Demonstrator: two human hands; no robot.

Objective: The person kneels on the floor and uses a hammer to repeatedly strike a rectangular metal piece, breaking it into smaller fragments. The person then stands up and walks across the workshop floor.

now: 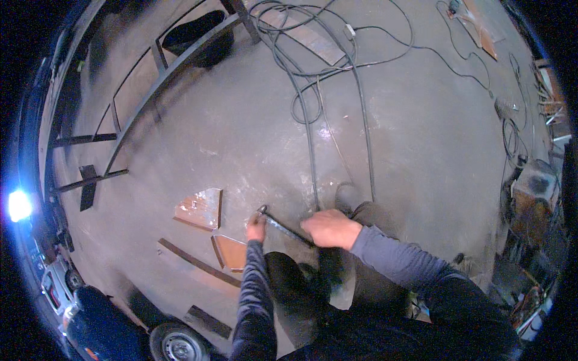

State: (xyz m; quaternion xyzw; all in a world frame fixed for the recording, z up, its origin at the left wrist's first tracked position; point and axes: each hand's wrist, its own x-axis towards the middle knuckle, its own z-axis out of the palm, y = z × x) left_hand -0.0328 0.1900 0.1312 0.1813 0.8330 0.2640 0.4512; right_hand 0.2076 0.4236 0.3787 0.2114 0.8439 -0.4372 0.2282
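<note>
Low in front of my body, my left hand point(256, 229) is closed beside the rounded metal end of a dark bar-like tool point(288, 230) and appears to grip it there. The bar slants down to the right, its far end just under my right hand point(331, 228). That hand is closed with its back up; its fingers are mostly hidden, so what it holds is not clear. Left of my left hand lie a brown angular metal plate point(230, 253) and a rust-and-grey metal plate point(200, 208) on the floor.
Looped dark cables point(313, 114) trail across the floor toward me. A curved metal frame point(159, 81) stands at the far left, with a dark tub point(198, 39) beside it. A flat strip point(198, 262) and a wheel point(179, 345) are at lower left; clutter point(533, 204) fills the right edge.
</note>
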